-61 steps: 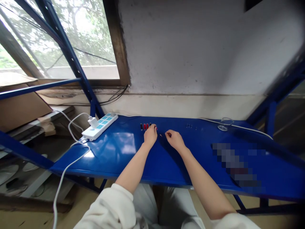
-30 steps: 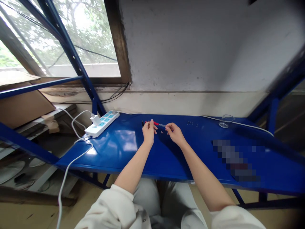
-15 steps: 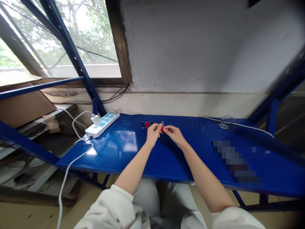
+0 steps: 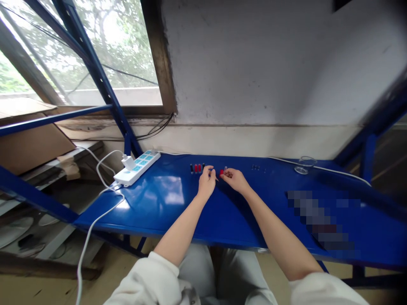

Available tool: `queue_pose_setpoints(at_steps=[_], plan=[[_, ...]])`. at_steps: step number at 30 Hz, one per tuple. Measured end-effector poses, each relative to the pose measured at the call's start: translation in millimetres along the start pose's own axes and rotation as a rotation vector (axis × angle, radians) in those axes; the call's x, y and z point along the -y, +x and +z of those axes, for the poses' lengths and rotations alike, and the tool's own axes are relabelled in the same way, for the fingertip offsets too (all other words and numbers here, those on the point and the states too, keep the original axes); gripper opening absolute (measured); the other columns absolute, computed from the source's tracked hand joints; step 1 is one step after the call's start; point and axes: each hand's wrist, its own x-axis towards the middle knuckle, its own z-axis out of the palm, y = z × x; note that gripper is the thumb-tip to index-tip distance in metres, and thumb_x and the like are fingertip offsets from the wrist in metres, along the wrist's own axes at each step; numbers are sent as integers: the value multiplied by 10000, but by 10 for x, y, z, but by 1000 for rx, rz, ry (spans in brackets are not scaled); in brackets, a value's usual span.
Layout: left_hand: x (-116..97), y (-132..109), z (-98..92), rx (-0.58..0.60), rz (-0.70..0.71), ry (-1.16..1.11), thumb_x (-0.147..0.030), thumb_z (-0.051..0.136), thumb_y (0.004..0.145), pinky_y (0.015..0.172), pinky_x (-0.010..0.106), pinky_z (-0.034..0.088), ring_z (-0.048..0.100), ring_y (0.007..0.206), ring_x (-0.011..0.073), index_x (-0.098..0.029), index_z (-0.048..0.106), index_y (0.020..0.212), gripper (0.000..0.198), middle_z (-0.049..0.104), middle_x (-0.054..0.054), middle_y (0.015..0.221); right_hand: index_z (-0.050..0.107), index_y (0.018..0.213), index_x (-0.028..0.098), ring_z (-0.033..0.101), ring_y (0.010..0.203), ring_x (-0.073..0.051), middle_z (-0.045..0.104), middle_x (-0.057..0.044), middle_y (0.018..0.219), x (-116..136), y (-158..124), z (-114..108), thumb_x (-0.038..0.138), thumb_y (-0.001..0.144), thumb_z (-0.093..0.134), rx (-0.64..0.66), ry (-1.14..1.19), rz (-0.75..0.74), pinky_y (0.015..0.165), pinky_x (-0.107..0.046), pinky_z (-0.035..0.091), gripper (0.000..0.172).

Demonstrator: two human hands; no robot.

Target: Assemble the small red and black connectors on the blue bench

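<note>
Over the far middle of the blue table, my right hand (image 4: 235, 180) pinches a small red cylinder (image 4: 221, 172) with a clear end. Just to its left, my left hand (image 4: 207, 183) is closed, thumb and fingers together; a thin tip shows at its fingers, too small to name. A narrow gap separates the two hands. Beyond my left hand stands a short row of small cylinders: a black one (image 4: 191, 168), red ones (image 4: 196, 168) and another black one (image 4: 203, 165) partly behind my fingers.
On the blue table (image 4: 178, 216), a white power strip (image 4: 137, 168) with a plug and cable lies at the left. Several tiny clear pieces (image 4: 255, 167) and a clear round container (image 4: 301, 170) are at the back right. A pixelated dark object (image 4: 321, 220) lies front right.
My hands were together around the red cylinder; now they are slightly apart. The red cylinder has moved a little right with my right hand. The view has shifted slightly.
</note>
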Motion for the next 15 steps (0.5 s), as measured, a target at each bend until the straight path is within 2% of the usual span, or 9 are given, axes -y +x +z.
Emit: queue_pose_setpoints(at_steps=[3, 6, 15], plan=[[1, -13, -22, -34, 80, 215, -278, 413, 823, 637, 249, 412, 548, 605, 126, -206, 513, 982, 201, 578, -4, 655, 530, 633, 164, 481, 519, -110, 551, 2, 565, -172, 204, -50, 361, 676, 527, -115, -85, 27, 537, -235, 362, 202], [18, -36, -19, 28, 98, 344, -255, 432, 804, 640, 269, 405, 564, 629, 157, -217, 541, 944, 181, 610, 13, 674, 535, 663, 171, 501, 537, -120, 565, -2, 584, -354, 395, -100, 339, 684, 515, -176, -204, 62, 551, -236, 357, 171], [44, -73, 6, 146, 149, 494, -191, 424, 790, 614, 262, 418, 594, 669, 184, -215, 584, 917, 206, 643, 55, 765, 537, 716, 189, 533, 613, -144, 606, -26, 682, -658, 653, -127, 291, 740, 489, -172, -461, 131, 539, -237, 327, 116]])
